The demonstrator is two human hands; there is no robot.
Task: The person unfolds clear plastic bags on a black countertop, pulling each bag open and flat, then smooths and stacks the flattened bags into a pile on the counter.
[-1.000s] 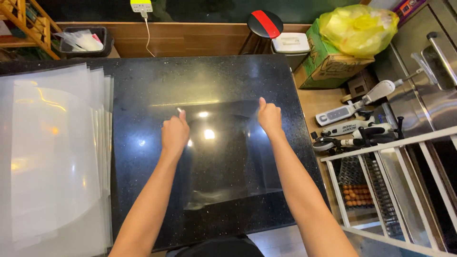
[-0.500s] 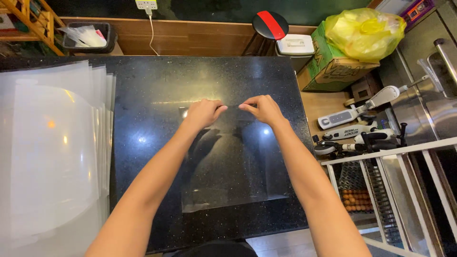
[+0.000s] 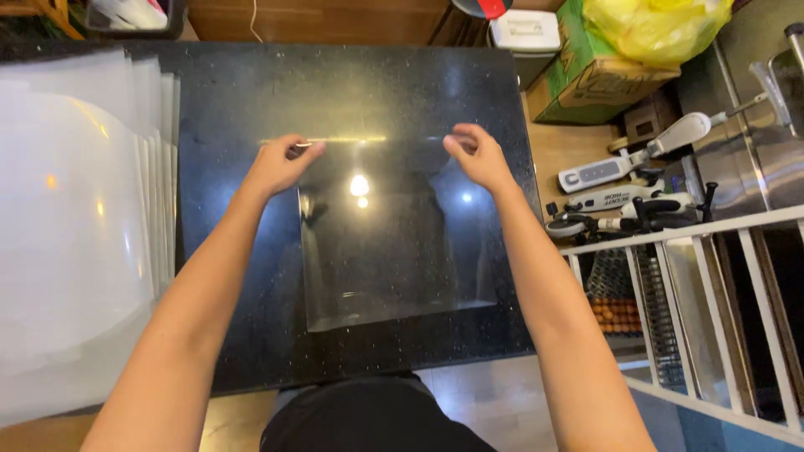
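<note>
A clear plastic sheet [image 3: 394, 259] lies on the black stone table [image 3: 226, 109] in front of me. My left hand [image 3: 280, 163] pinches the sheet's far left corner. My right hand [image 3: 477, 155] pinches its far right corner. The far edge shows as a thin bright line between the two hands and seems slightly lifted. The near edge rests flat on the table.
A thick stack of clear sheets [image 3: 75, 218] covers the table's left side. To the right stand a cardboard box [image 3: 595, 75] with a yellow bag [image 3: 657, 29], folded scooters [image 3: 628, 192] and a white rack [image 3: 712, 310]. A white box [image 3: 523, 29] sits beyond the table.
My hands came together at the middle of the sheet's far edge, then spread apart to its two far corners. The view has tilted slightly.
</note>
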